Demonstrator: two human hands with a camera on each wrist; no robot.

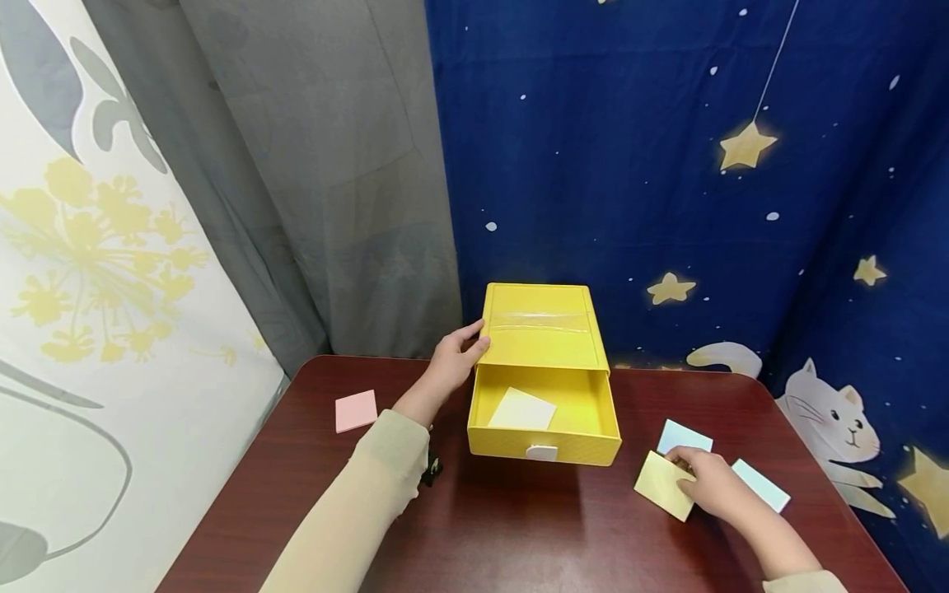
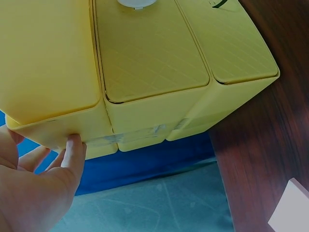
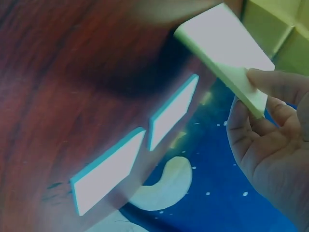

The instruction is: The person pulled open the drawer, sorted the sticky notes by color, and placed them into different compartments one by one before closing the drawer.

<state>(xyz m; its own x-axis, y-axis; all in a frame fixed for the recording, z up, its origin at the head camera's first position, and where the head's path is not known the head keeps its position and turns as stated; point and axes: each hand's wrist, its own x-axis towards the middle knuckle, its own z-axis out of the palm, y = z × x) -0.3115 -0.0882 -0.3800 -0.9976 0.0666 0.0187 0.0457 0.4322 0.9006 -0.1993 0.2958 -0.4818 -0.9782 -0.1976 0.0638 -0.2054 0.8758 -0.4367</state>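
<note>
A yellow drawer cabinet [image 1: 547, 325] stands at the back of the table, its top drawer [image 1: 586, 403] pulled out. A pale yellow sticky-note pad [image 1: 522, 410] lies inside that drawer. My left hand [image 1: 454, 362] rests at the cabinet's upper left edge, fingers touching its side [image 2: 145, 113]. To the right of the cabinet, my right hand [image 1: 708, 479] pinches another yellow sticky-note pad [image 1: 664, 486] by one edge. In the right wrist view this pad [image 3: 229, 41] is held between thumb and fingers. Two light-blue pads [image 1: 685, 437] [image 1: 761, 485] lie beyond and beside this hand.
On the left of the dark red table [image 1: 511, 535] lies a pink sticky-note pad [image 1: 356, 411]. A small black object [image 1: 432, 469] shows partly behind the left sleeve. Grey and blue curtains [image 1: 593, 165] hang close behind the table's back edge.
</note>
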